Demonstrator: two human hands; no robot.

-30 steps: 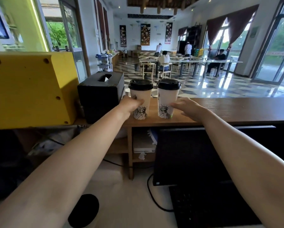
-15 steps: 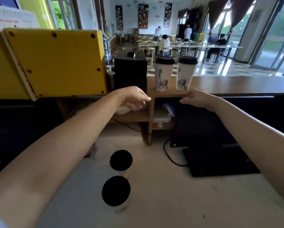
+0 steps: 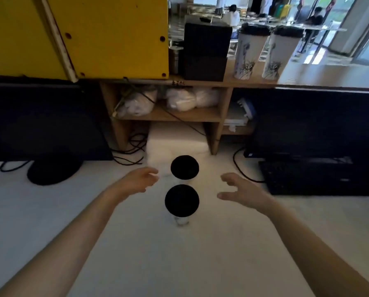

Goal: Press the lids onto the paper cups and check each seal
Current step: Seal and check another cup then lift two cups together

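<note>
Two white paper cups with black lids stand on the white counter below me, seen from above: a near cup (image 3: 181, 200) and a far cup (image 3: 184, 167) just behind it. My left hand (image 3: 136, 181) hovers open to the left of them, fingers spread, touching nothing. My right hand (image 3: 238, 190) hovers open to their right, also apart from both cups. Two more lidded white cups with a printed drawing, the left one (image 3: 248, 52) and the right one (image 3: 280, 54), stand side by side on the raised wooden shelf (image 3: 329, 79) at the back.
A yellow panel (image 3: 106, 35) and a black box (image 3: 206, 50) stand on the shelf's left part. Black monitors (image 3: 42, 123) flank a wooden cubby with white bags (image 3: 179, 99). A black keyboard (image 3: 320, 179) lies at right, cables behind the cups.
Both hands have let go of the two shelf cups and drawn back and down to either side of the two cups on the counter. My view has tilted downward.
</note>
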